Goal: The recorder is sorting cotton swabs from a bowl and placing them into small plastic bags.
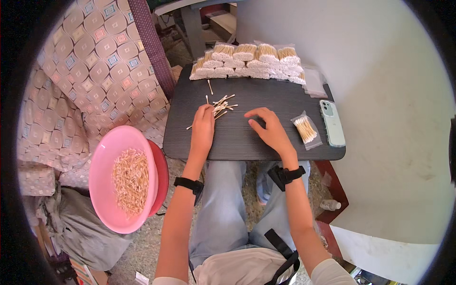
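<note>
A small heap of loose cotton swabs (222, 107) lies on the dark table (228, 142), and one stray swab (210, 87) is behind it. My left hand (204, 127) is at the heap's left side, fingers closed together on some swabs; their tips poke out around it. How many are under the fingers is hidden. My right hand (269, 129) hovers or rests to the right of the heap, fingers curved, thumb apart, nothing in it. Further right lies a clear plastic bag of cotton swabs (305, 130).
Filled swab bags (247, 61) are stacked along the table's far edge, beside flat clear bags (313, 81). A pale phone (332, 122) lies at the right edge. To the left, a pink basin (102, 185) holds many loose swabs, over a red stool (160, 178). A wall (380, 118) stands right.
</note>
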{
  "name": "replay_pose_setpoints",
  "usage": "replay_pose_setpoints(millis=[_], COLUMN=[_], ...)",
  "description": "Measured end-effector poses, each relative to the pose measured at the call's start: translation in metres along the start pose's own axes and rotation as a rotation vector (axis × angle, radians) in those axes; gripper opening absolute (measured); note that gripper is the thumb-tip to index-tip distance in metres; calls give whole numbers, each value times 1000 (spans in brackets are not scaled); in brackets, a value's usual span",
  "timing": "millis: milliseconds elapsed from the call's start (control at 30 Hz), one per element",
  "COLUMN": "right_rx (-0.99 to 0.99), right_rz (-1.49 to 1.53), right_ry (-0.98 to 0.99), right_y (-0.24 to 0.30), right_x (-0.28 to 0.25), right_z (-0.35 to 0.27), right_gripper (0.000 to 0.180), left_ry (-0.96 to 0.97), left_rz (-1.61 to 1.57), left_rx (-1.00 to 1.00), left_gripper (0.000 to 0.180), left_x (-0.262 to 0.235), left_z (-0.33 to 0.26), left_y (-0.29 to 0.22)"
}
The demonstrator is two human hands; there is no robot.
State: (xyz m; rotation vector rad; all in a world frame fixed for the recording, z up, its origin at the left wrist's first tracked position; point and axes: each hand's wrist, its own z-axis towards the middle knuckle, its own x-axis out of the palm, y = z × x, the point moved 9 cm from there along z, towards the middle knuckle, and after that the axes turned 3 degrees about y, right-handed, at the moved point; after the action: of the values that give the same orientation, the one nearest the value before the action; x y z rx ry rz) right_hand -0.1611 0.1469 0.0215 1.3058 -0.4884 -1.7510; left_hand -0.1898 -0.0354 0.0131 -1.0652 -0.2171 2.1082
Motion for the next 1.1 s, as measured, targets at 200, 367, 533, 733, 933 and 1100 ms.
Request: replay_pose_setpoints(millis=[200,367,533,733,933,1100], right_rx=[-74,60,110,-55,-99,-80], right_rz=[48,294,249,-127,-206,-37], right_ry=[-19,-231,-302,-185,-72,-21], right_y=[-20,-40,-40,-29,-16,-22], right_x=[0,-12,-16,3,7,4], right_z=[-5,-4,-5,-5,-4,-6], right_gripper=[16,21,27,34,36,32], left_ry=[-70,137,410,286,259,256], left_rz=[-105,-266,-318,-96,-139,-142], left_rx=[-41,69,124,207,145,85], left_gripper=[17,16,19,31,16,12], left_x=[-15,16,57,57,57,58], left_z=[1,9,-1,3,3,6], left_y=[-3,-47,-67,-71,-53,-52])
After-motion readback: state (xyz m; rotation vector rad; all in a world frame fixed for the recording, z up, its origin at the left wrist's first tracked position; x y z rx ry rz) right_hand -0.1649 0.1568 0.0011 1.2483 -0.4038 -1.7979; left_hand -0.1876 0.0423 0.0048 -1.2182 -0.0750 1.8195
